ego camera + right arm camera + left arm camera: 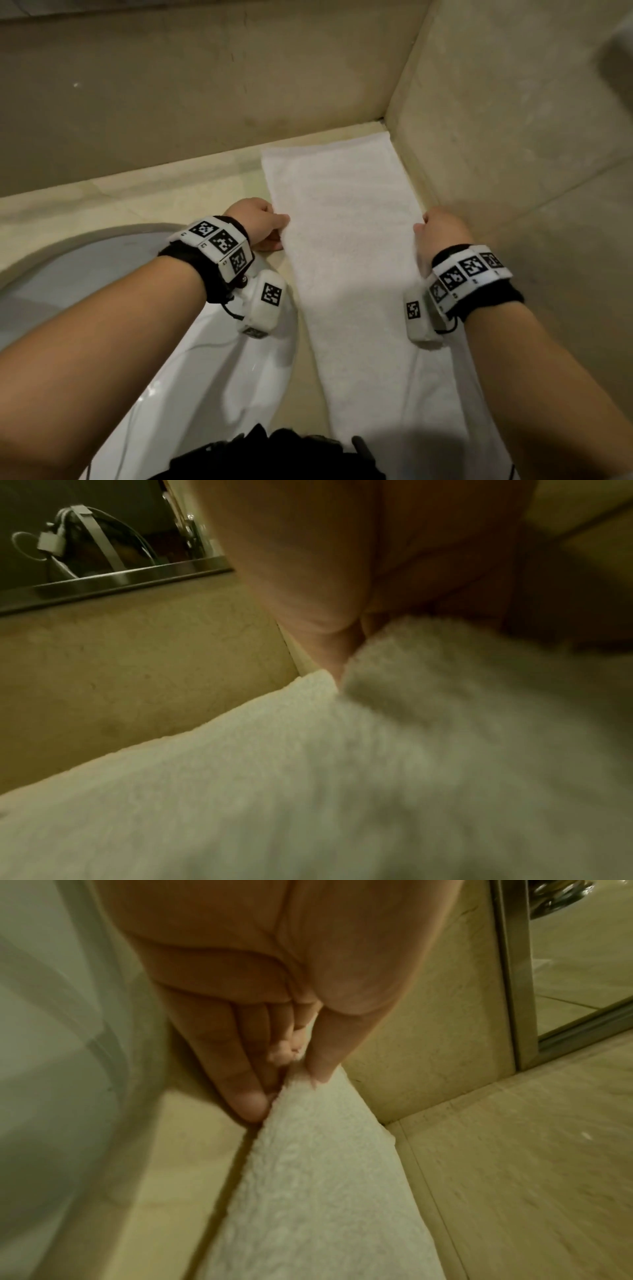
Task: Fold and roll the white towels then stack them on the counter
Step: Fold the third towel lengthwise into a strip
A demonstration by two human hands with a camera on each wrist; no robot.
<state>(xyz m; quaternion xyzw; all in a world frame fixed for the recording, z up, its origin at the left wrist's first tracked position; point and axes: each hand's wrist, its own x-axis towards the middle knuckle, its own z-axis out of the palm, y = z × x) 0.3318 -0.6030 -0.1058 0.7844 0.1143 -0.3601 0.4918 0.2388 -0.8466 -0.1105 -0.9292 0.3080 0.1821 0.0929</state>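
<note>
The left hand [260, 219] is pinching the left long edge of the white towel [346, 240], and the left wrist view is showing the grip narrow: the thumb [320, 1053] is pressing on top of the pile while the fingers [240, 1085] are tucking under the edge. The right hand [442, 233] is doing the same on the opposite long edge, its grip closing on a bunched fold of terry, though the right wrist view is too blurred to show each finger. Both hands are working at about the same level along the towel, roughly midway up its length.

The towel is lying as a long narrow strip on the beige counter [212, 185], its far end reaching into the corner where the back wall [171, 85] is meeting the side wall [513, 120], its near end running toward the person's body. Just left of it, the white basin [212, 359] is curving away.

This is looking like the squaring of the strip before rolling. To do it well, both edges should be lifting together and evenly, keeping the layers aligned and the pull level so no diagonal crease is forming. The left edge is sitting close to the basin rim, so drifting leftward would be risking a sag over it.
</note>
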